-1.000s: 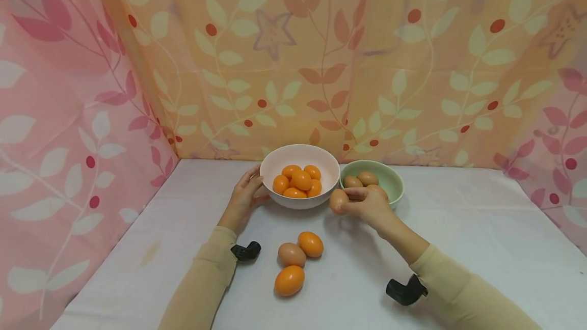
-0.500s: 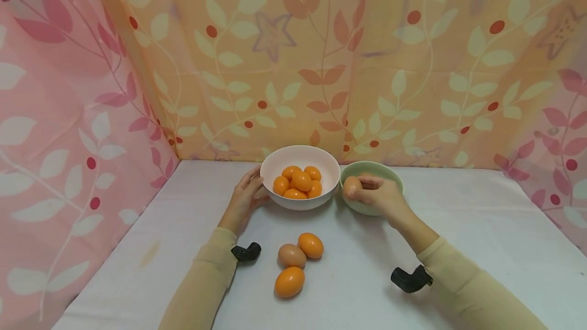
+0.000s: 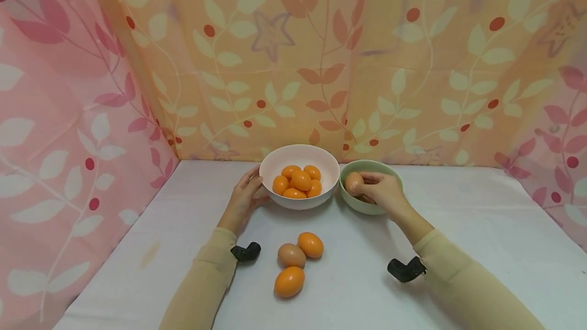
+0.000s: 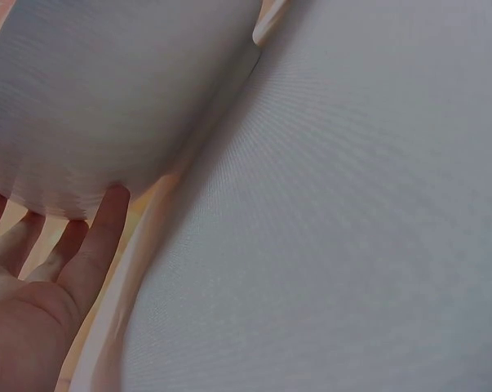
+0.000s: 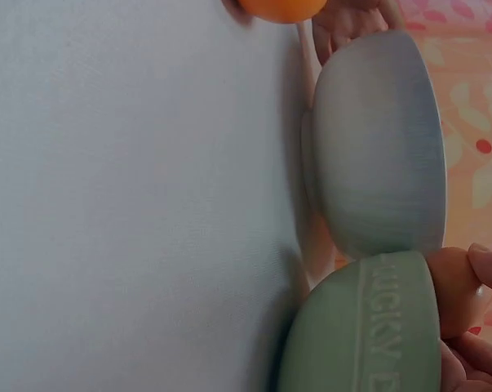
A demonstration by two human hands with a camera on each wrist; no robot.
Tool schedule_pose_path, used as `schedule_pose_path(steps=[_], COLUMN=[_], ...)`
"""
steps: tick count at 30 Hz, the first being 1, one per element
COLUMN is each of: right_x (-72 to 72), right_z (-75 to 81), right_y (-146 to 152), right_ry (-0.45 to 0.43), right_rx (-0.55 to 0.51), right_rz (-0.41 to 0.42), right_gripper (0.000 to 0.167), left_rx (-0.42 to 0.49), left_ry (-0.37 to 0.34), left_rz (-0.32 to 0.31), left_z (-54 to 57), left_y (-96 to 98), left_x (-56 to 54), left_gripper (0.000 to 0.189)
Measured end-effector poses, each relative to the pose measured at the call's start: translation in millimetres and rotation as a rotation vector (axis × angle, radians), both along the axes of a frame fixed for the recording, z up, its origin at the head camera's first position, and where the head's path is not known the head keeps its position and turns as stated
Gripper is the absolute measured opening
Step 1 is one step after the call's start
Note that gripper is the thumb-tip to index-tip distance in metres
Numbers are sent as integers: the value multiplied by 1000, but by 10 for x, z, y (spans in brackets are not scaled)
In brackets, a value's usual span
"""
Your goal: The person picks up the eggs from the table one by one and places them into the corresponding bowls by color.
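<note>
My right hand pinches a brown egg between thumb and fingers, low over the near left side of the light green bowl. In the right wrist view, this egg is at the green bowl's rim. Fingers of that hand hide most of the bowl's inside. My left hand rests its extended fingertips against the left side of the larger pale pink bowl. Several orange eggs lie in the pink bowl. The left wrist view shows fingers spread against its outer wall.
In front of the bowls, one brown egg lies between two orange eggs, the far one and the near one. A white cloth covers the table. Patterned curtains hang behind and at both sides.
My right hand has carried the brown egg from in front of the gap between the bowls rightward and back, over the green bowl. The left hand has stayed at the pink bowl.
</note>
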State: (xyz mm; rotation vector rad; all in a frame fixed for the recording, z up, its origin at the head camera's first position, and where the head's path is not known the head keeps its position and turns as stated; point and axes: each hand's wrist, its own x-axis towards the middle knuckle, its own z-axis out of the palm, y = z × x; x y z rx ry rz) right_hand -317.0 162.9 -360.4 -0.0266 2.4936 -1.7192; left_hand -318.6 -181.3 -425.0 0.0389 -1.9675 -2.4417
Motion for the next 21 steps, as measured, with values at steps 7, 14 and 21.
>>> schedule_pose_path(steps=[7, 14, 21], right_x=[-102, -169, -194], right_z=[-33, -72, -77], right_y=[-34, -37, -43], right_ry=[3, 32, 31], right_rx=[105, 157, 174], right_rz=[-26, -22, 4], right_gripper=[60, 59, 58], left_rx=[-7, 2, -4], left_ry=[-11, 6, 15], left_rz=[7, -3, -7], left_z=[9, 6, -21], left_y=[4, -3, -18], left_x=[13, 9, -18], left_gripper=[49, 49, 49])
